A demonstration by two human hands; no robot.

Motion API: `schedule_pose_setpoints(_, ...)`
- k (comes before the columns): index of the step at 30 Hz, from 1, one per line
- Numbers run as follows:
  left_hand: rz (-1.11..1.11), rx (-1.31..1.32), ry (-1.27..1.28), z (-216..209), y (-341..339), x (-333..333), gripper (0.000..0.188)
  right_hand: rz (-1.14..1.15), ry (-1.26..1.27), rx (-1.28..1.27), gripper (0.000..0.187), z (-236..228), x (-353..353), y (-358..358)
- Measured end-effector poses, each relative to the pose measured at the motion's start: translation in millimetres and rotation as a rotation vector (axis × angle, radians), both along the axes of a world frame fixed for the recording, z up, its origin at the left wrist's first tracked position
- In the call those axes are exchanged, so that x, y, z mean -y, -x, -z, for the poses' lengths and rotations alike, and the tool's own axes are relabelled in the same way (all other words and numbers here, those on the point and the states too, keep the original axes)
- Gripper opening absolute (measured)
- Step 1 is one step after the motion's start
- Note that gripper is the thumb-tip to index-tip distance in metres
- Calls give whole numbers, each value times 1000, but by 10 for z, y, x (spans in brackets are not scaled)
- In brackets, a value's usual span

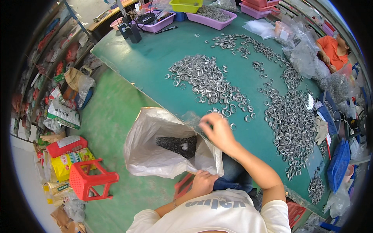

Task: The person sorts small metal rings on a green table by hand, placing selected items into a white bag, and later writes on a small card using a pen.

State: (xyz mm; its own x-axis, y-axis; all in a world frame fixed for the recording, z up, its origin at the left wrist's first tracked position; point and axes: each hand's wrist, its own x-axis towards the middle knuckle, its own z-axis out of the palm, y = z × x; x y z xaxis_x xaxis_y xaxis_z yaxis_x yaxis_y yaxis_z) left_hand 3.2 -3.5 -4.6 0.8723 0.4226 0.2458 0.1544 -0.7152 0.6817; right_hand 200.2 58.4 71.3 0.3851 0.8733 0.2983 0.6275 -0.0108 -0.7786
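Note:
A large white woven sack (145, 155) hangs open beside the table edge, with a dark grey grainy mass (176, 146) and a small whitish patch visible inside. My left hand (204, 181) is closed on the near rim of that sack. Above the table edge, next to the sack's mouth, is my right hand (218, 130); its fingers are bent and apart, slightly blurred, with nothing visible in them. Small metal rings (206, 77) lie heaped just beyond it. A crumpled piece of clear plastic (191, 117) lies at the edge by its fingertips.
More rings (291, 124) spread across the right of the green table (147, 58). Purple trays (217, 21) stand at the back; a blue basket (338, 165) is at the right edge. A red stool (83, 180) stands on the floor. A person in orange (335, 52) sits far right.

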Motion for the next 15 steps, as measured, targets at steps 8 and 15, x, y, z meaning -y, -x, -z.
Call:
schedule_pose_setpoints(8,-8,15,4,-23,-8,-5,9,271,8,317,13,203,-126,-430)
schedule_pose_setpoints(15,-17,5,31,11,21,12,8,47,-36,463,14,143,-66,-333)
